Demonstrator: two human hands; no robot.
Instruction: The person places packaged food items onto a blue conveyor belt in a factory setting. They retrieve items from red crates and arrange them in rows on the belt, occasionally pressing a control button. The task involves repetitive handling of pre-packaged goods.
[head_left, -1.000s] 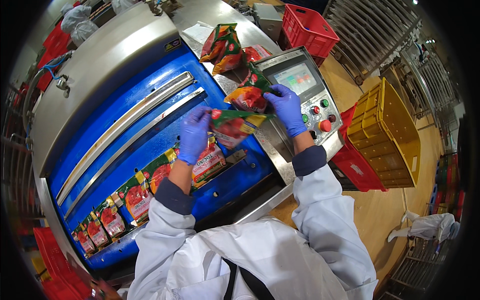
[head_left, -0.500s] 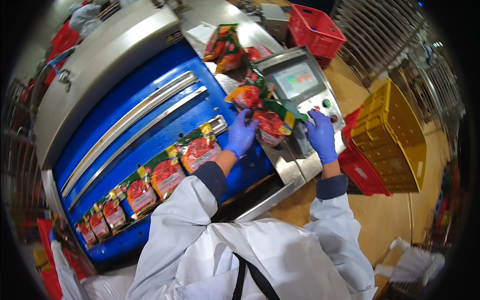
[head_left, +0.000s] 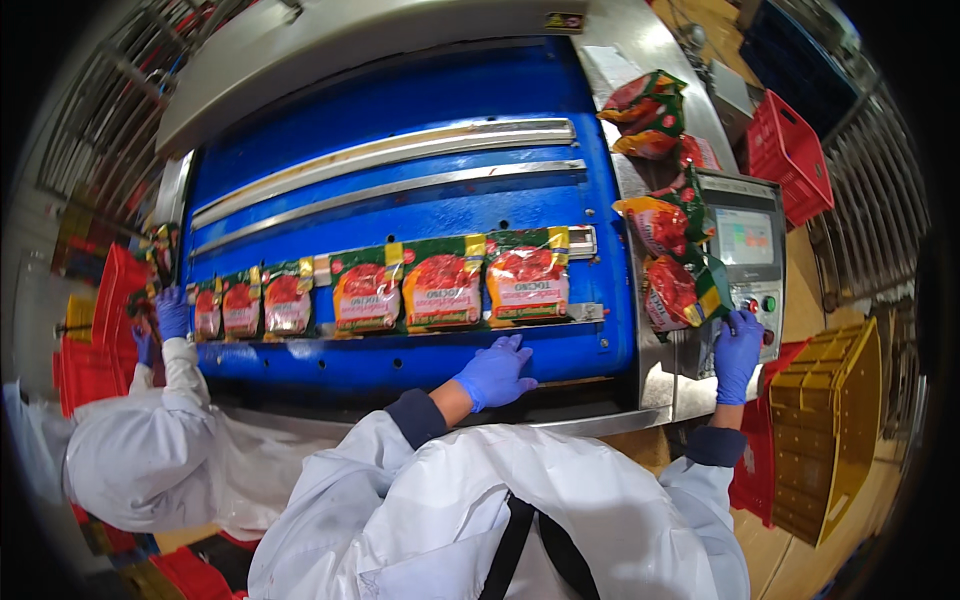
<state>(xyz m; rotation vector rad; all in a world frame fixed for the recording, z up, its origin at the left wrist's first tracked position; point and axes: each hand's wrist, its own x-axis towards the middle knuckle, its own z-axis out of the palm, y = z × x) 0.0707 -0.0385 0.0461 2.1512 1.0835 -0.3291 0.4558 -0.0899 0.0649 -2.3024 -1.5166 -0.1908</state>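
Note:
My left hand (head_left: 497, 374), in a blue-purple glove, is over the front edge of the blue machine bed (head_left: 400, 368). It holds nothing and its fingers are apart. Just beyond it, several red and green meat pouches lie in a row along the bed, the rightmost pouch (head_left: 528, 278) closest to my hand. At the right, my gloved right hand (head_left: 737, 358) rests by the lower side of the control panel (head_left: 745, 235), near its buttons and the corner of a loose filled pouch (head_left: 672, 293). Its fingers look extended, with nothing visibly gripped.
More filled pouches (head_left: 650, 112) are heaped on the steel ledge right of the bed. Metal bars (head_left: 390, 165) cross the bed. Red (head_left: 790, 160) and yellow crates (head_left: 825, 430) stand at the right. Another person's gloved hand (head_left: 172, 312) is at the bed's left end.
The view has turned and shifted left. My left hand has left the loose pouch and moved to the bed's front edge. My right hand stays near the panel.

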